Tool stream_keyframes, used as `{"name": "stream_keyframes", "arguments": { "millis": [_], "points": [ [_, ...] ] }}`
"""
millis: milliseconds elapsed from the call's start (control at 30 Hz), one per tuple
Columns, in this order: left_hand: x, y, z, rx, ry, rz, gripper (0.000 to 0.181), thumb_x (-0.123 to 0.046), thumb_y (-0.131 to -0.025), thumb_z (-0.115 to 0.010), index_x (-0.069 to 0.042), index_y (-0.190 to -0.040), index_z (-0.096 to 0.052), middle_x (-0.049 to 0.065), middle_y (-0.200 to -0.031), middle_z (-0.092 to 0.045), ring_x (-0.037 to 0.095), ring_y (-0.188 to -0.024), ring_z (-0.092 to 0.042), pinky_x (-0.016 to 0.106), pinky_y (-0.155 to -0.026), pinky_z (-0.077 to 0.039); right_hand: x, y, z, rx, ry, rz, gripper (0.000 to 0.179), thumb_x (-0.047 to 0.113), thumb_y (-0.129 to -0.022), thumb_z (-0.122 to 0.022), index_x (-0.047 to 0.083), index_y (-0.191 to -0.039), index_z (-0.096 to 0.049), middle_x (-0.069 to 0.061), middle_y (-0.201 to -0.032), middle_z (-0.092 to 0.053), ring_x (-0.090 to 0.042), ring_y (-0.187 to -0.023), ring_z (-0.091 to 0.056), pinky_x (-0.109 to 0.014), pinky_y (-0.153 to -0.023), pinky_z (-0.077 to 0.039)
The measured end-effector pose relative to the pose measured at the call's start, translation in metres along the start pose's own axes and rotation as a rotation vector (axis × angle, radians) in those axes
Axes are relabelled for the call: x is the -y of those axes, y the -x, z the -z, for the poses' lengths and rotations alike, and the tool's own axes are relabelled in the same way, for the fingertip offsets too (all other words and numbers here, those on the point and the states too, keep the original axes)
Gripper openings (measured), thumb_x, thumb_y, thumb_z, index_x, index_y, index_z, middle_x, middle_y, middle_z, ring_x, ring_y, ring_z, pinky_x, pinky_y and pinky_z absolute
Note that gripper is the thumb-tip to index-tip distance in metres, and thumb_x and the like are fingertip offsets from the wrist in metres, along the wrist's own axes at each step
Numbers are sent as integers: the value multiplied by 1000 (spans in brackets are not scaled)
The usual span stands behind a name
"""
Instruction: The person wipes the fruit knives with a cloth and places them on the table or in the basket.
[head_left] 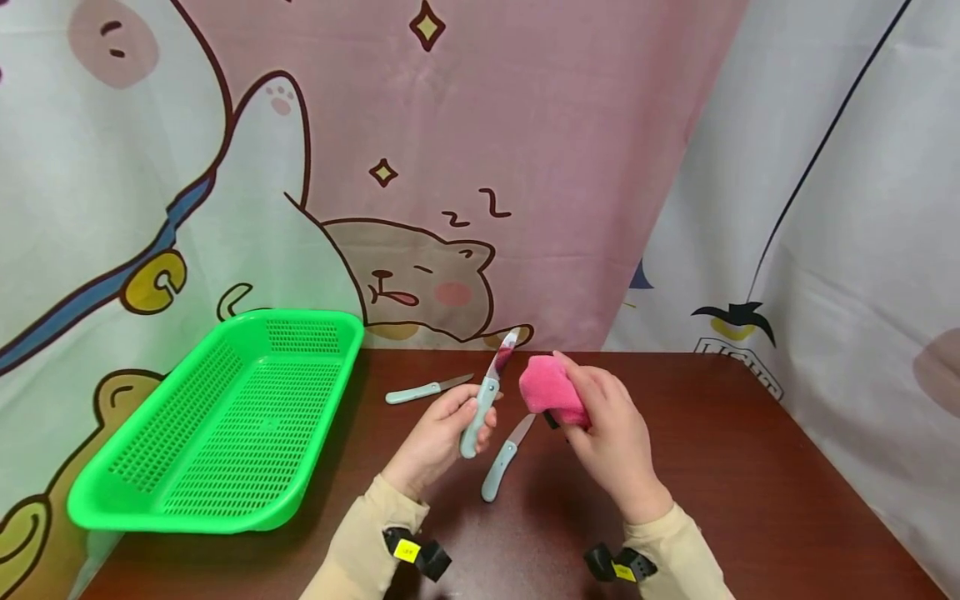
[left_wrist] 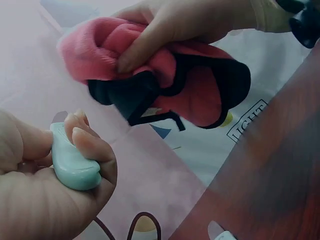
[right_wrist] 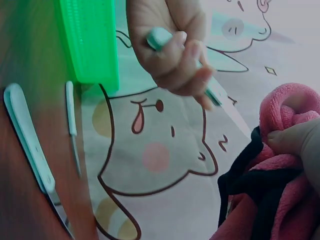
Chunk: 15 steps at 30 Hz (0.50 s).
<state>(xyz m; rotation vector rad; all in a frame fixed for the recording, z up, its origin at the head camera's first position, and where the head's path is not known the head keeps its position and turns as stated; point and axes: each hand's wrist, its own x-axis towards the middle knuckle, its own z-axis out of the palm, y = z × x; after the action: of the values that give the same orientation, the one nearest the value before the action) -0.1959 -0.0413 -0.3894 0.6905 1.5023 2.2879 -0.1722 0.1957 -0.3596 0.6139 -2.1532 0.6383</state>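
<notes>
My left hand [head_left: 442,429] grips a paring knife [head_left: 480,417] by its pale blue-green handle, blade pointing up and away. In the head view the blade [head_left: 504,352] carries a reddish tint. My right hand [head_left: 617,437] holds a bunched pink cloth [head_left: 551,387] with black edging, just right of the blade. From the right wrist view, the knife tip comes close to the cloth [right_wrist: 287,165]; whether they touch I cannot tell. Two more knives of the same kind lie on the table: one [head_left: 501,471] between the hands, another [head_left: 420,392] behind the left hand.
A green plastic basket [head_left: 303,475] with perforated sides stands on the left of the brown table [head_left: 750,475]. Behind the table hangs a pink and white cartoon curtain [head_left: 570,167], and a white one runs along the right side.
</notes>
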Motion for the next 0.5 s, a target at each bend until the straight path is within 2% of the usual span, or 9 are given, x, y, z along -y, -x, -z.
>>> {"name": "stream_keyframes", "arguments": {
  "millis": [200,367,500],
  "points": [
    [3,0,0,8,69,2,19,-7,-107,-38,-2,-117,-53,4,-85,-58,13,-67,-52,24,-64,-47,12,-4,-16,-15,0,26,69,7,-69,-87,15,-133,-61,-15,-115,-58,-32,-103,-56,-49,-75,-56],
    [5,0,-1,-14,58,10,19,-8,-106,-41,-12,-111,-59,4,-88,-62,14,-69,-55,25,-65,-49,16,-4,-27,-9,24,66,65,11,-71,-87,17,-130,-62,-17,-115,-55,-32,-100,-57,-48,-74,-57],
    [6,0,-1,-13,44,6,22,-6,-106,-40,-12,-108,-61,4,-88,-64,15,-68,-54,24,-64,-49,16,-5,-34,-10,50,94,60,13,-71,-86,16,-127,-65,-18,-113,-56,-33,-97,-58,-48,-75,-57]
  ]
}}
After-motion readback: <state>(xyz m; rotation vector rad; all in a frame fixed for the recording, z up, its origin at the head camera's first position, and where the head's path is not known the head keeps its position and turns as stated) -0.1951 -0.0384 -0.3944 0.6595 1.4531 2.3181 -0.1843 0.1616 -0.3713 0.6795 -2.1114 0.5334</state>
